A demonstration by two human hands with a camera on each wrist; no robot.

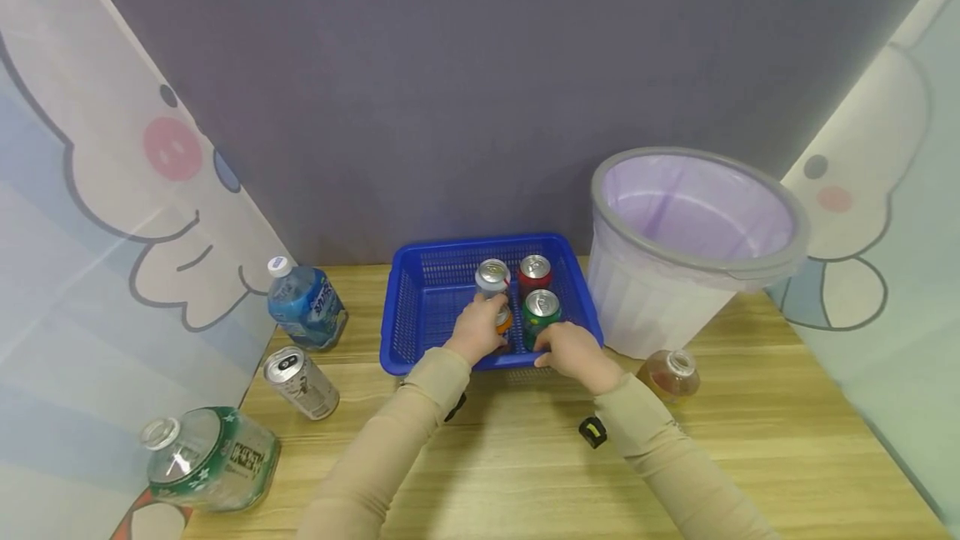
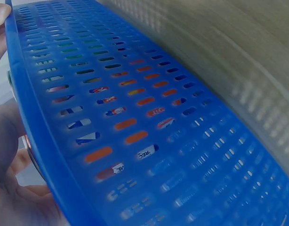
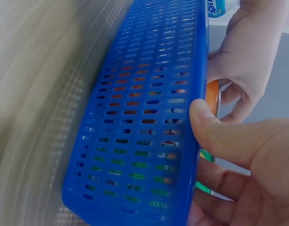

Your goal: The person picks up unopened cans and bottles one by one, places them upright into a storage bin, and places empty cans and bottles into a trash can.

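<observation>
A blue plastic basket [image 1: 423, 307] stands against the back wall with several drink cans inside. Reaching in over its front rim, my left hand [image 1: 478, 330] grips an orange can [image 1: 503, 321], which it partly hides. Just behind are a pale can [image 1: 492, 273] and a red can [image 1: 535, 272]. A green can [image 1: 542, 308] stands upright beside the orange one. My right hand [image 1: 573, 351] pinches the basket's front rim, the thumb [image 3: 203, 113] outside and the fingers inside, close to the green can. Through the basket's slots, orange and green show in the right wrist view.
A white bin [image 1: 637, 290] with a lined, grey-rimmed opening is at the right, a bottle of amber liquid [image 1: 670, 376] before it. Along the left stand a blue-labelled bottle [image 1: 307, 302], a pale can [image 1: 302, 382] and a green-labelled bottle [image 1: 213, 458]. Two small black objects lie near my wrists.
</observation>
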